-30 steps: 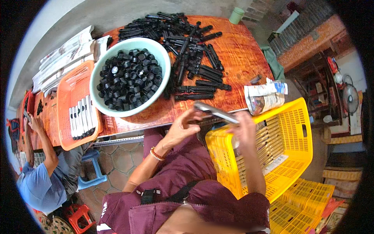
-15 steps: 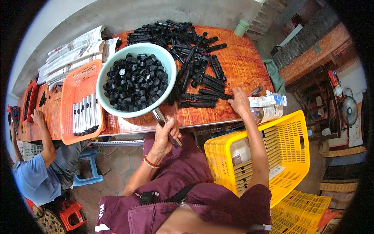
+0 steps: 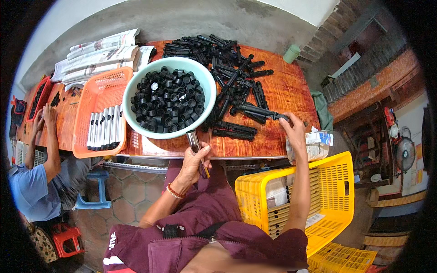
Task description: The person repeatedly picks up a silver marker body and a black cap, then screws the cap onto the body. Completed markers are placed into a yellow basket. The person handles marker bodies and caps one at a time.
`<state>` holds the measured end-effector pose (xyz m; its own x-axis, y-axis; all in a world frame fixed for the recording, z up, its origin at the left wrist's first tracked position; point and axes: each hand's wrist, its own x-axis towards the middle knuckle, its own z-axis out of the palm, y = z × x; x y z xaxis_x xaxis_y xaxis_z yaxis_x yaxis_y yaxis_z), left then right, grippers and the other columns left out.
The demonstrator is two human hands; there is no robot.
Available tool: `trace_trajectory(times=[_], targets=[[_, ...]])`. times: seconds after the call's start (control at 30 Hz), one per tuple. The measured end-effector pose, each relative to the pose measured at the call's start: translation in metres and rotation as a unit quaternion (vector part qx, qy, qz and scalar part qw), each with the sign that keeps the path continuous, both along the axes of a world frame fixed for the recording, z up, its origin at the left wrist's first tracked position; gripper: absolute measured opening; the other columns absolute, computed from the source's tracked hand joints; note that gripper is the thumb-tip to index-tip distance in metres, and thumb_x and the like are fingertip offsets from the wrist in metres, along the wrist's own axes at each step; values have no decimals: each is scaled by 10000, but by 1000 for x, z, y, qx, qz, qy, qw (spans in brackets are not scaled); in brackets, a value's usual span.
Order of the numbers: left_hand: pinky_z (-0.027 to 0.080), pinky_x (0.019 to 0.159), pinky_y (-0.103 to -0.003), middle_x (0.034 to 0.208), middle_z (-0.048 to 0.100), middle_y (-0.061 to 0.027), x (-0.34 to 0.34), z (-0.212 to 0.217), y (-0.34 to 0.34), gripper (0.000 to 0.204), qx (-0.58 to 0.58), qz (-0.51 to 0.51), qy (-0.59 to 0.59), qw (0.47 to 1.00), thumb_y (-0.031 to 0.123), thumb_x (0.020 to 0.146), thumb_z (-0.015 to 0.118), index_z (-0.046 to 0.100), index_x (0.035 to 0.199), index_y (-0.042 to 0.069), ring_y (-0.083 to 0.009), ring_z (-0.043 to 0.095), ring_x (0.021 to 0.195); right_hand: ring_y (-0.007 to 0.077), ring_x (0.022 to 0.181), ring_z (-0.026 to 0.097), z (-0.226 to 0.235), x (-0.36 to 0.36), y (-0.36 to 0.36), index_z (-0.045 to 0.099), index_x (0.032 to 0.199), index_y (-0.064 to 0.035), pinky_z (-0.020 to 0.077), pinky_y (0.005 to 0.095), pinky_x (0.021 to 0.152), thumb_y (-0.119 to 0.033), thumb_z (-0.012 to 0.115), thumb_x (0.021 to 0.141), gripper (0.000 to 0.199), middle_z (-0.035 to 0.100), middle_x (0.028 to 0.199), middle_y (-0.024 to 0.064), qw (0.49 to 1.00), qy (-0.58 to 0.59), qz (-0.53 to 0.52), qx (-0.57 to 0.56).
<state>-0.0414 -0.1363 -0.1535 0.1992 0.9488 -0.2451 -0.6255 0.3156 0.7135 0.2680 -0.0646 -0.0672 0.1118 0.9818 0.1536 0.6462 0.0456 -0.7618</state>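
I take the pale green bowl of black caps as my landmark. My left hand sits just below the bowl's near rim, at the table edge, fingers closed around a slim metal tube. The tube's long axis runs nearly straight away from me, tilted a little left, so its upper end pokes up to the bowl's underside while the lower end sticks out past my palm.

To the right of the bowl lies the heap of black plastic rods. My right hand rests on the table at the near right fringe of that heap, well to the right of the bowl, fingertips curled on the end of one black rod. That rod lies crosswise, its length running left from my fingers back toward the bowl. So the right hand is the one on the rods; the left is far closer to the caps.
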Motion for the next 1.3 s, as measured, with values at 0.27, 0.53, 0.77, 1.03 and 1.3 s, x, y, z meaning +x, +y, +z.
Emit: trace_trajectory(times=[0.27,0.53,0.77,1.03,1.3], targets=[[495,587,-191,1108,617,-50,-1,-16,5,515,136,-52,118,982,149,811,741,528,1266,35,-82,605,893,8,613,476,17,-53,-38,685,922,-28,373,185,526,-117,718,787,164,590,704,-45,980,87,155,-93],[428,460,-182,748,672,-34,-7,-2,-8,257,71,-194,137,969,210,808,756,638,944,26,-44,540,531,67,659,588,-4,-100,-29,664,1017,8,487,225,543,-192,659,888,238,645,780,9,935,274,184,-133],[449,459,-177,783,690,-79,-12,6,-7,296,41,-152,49,986,183,827,725,589,1041,30,-52,536,502,156,967,602,-32,-124,-41,501,1290,-12,511,347,846,-363,440,1005,456,577,1194,87,861,399,206,-240],[460,485,-165,846,651,-18,-1,7,-12,307,54,-126,24,990,187,850,707,607,1086,18,-33,527,547,226,931,637,-28,-144,-52,499,1183,-18,507,390,871,-353,410,1016,385,621,1034,115,818,509,184,-195],[451,519,-227,775,544,-23,-28,39,18,247,59,90,-58,993,314,948,581,488,869,99,-62,429,547,69,441,427,-6,-149,-80,457,1146,-36,390,198,415,-397,331,1029,400,480,696,15,850,446,202,-192]])
